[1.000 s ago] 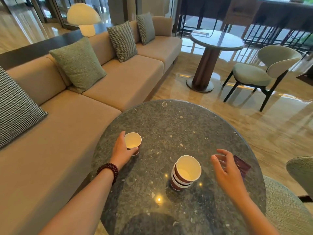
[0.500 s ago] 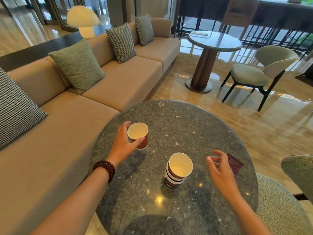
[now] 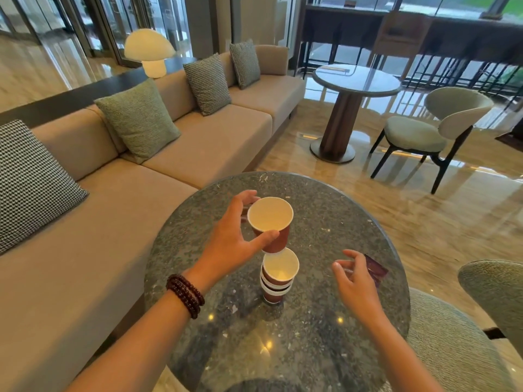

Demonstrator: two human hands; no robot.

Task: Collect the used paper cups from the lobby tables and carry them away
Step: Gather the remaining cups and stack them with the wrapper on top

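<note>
Head view — left hand holds cup (above stack).

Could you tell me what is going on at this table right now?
A person is gathering used cups at a round stone table. The left hand grips a single paper cup, lifted clear of the table with its base just over the stack of nested cups; it is not yet pushed in. The right hand hovers beside the stack, fingers loose, holding nothing. A dark red packet lies behind it.
</note>
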